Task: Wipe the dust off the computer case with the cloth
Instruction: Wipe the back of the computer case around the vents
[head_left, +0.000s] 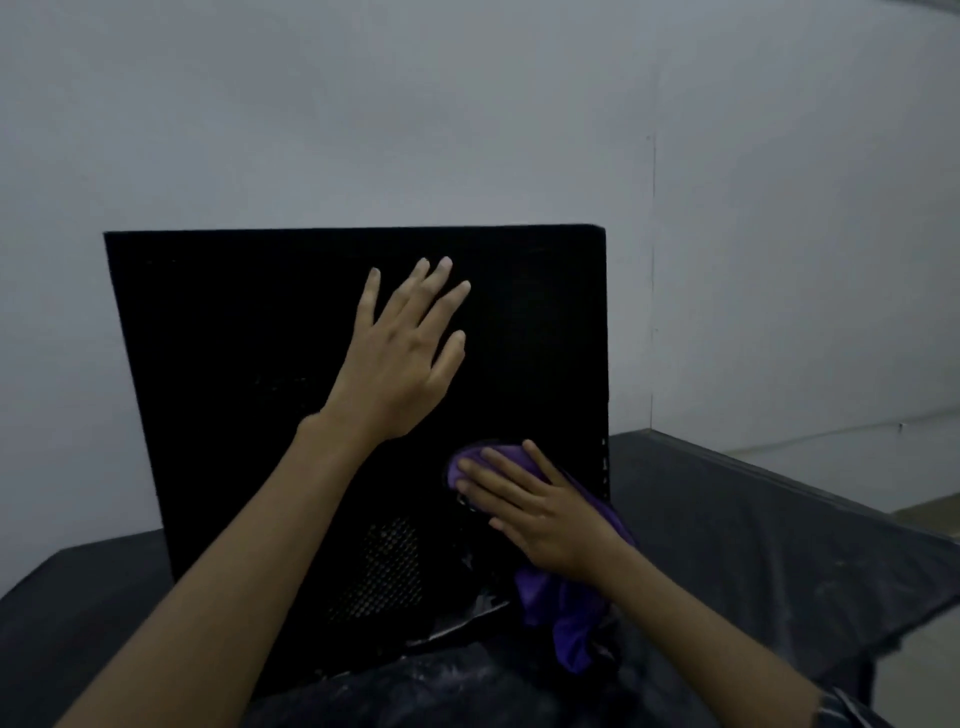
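Both bare forearms enter from the bottom edge and reach forward to a black computer case standing upright on a dark-covered table.

Left hand: fingers straight and spread, palm flat against the upper middle of the case's side panel, holding nothing. Fingertips end below the panel's top edge.

Right hand: fingers extended and close together, pressing a purple cloth against the lower right part of the same panel. Cloth shows as a rounded fold above the fingertips and as a loose tail hanging below the wrist, down toward the table cover. Whether the thumb hooks the cloth cannot be told.

Case appearance: matte black, very dark in this light; surface detail is mostly lost. A perforated vent patch sits low on the panel, between the two forearms. Small pale marks run along the right vertical edge near the cloth; too small to identify. Pale glints lie at the base of the panel by the hanging cloth, and their nature is unclear.

Edges and room: the case's top edge is level and its right edge vertical. Left of the left hand the panel is uncovered to its left edge. The table cover extends well to the right of the case, wrinkled, with pale smudges. A grey wall stands behind.
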